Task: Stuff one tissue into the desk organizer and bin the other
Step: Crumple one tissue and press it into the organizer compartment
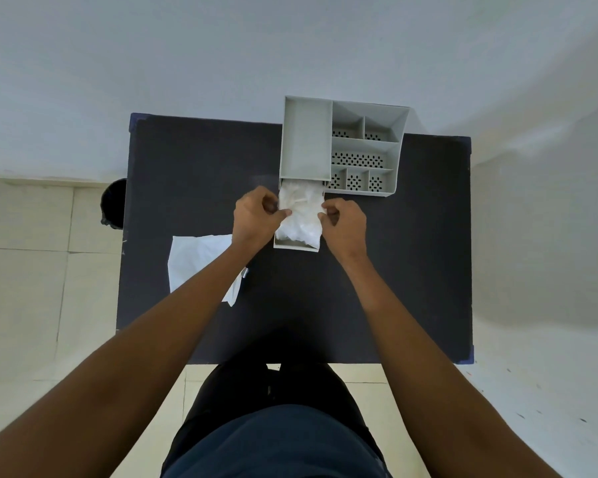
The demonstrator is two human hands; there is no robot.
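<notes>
Both hands worked at the organizer [342, 146]: the left hand [254, 217] and right hand [346, 220] each pinched an edge of the crumpled tissue [299, 215] lying lengthwise in its pulled-out drawer [296, 246]. The other tissue [201, 263] lay flat left of the organizer, nearer the left hand, towards the bin [114, 203].

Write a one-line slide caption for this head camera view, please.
Both hands, left hand and right hand, press a crumpled tissue into the desk organizer's drawer; second tissue waits.
</notes>
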